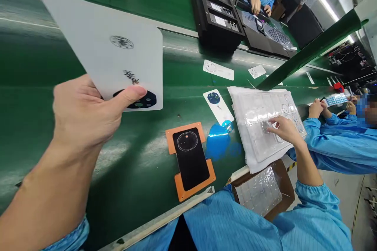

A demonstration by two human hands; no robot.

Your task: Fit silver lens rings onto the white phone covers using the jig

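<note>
The left hand (81, 113) is clamped on a white phone-shaped panel (88, 27), thumb over its dark camera area, raised above the green work surface (141, 157). The right hand (284, 128) has its fingertips at a round clear piece (266, 126) in the clear plastic tray (259, 149); whether they have closed on it, I cannot tell. Other round pieces show mostly in the tray's far-right pockets, so it looks partly filled. Between the hands lies an orange fixture (191, 194) bearing a black plate (193, 164); the held panel is apart from both. Beside the tray, a smaller white panel (222, 113) with a dark camera area touches blue film (218, 141). How many panels are finished cannot be told. Farther out lie another white panel (222, 71) and a co-worker's blue sleeve (332, 141).
</note>
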